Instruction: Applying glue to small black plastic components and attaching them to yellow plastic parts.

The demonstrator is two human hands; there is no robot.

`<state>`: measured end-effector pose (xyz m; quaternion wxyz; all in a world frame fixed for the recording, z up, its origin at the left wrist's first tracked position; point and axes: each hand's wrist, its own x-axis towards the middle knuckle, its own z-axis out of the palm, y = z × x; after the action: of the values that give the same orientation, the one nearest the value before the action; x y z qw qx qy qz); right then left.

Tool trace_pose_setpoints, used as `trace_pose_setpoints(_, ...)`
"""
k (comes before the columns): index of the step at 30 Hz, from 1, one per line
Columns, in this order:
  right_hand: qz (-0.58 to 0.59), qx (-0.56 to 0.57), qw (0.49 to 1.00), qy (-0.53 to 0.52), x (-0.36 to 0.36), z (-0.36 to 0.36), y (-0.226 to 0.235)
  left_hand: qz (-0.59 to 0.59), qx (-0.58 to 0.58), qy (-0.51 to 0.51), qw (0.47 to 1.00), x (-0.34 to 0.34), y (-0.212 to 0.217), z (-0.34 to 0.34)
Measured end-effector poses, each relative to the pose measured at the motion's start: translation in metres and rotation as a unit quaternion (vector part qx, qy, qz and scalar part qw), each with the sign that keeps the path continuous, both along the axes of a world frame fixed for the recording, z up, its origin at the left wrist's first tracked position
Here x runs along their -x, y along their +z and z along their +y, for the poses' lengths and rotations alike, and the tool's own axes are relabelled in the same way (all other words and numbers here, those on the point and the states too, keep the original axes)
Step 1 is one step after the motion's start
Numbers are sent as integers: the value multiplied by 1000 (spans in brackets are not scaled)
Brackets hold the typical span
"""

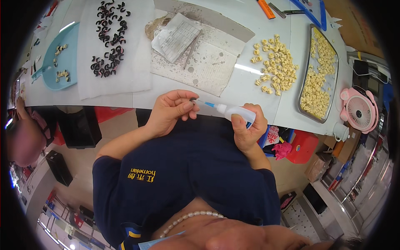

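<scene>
Between the thumb and fingers of my left hand (pixel 175 109) is a small black curved piece (pixel 193 99), pinched over the table's near edge. My right hand (pixel 249 125) grips a white squeeze bottle (pixel 236 112) with a blue needle tip (pixel 209 104). The thin needle points left and reaches close to the black piece; whether they touch I cannot tell. Many similar black curved pieces (pixel 110 54) lie scattered on a white foam sheet (pixel 137 79) at the left. Small cream-coloured pieces (pixel 277 64) are heaped loose on the table to the right.
A stained cardboard sheet (pixel 216 71) bears a paper slip (pixel 179 37) and a thin stick. Far left stands a light-blue dustpan-like tray (pixel 68 39) with a few pieces. At right are a metal tray (pixel 302 85) of cream pieces, a pink fan (pixel 358 109) and an orange-handled tool (pixel 266 9).
</scene>
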<state>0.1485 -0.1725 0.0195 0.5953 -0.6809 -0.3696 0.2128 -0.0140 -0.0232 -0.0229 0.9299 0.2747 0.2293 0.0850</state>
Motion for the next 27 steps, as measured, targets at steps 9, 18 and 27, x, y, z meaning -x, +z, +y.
trace_pose_setpoints(9, -128, 15, 991, 21, 9, 3, 2, 25, -5, -14, 1000, 5, 5, 1)
trace_pose_setpoints(18, -138, 25, 990, 0, 12, 7, 8, 18, -4, -16, 1000, 5, 6, -1)
trace_pose_setpoints(27, -128, 4, 992, -6, 10, 0, 8, 19, -9, -23, 1000, 3, 9, -4)
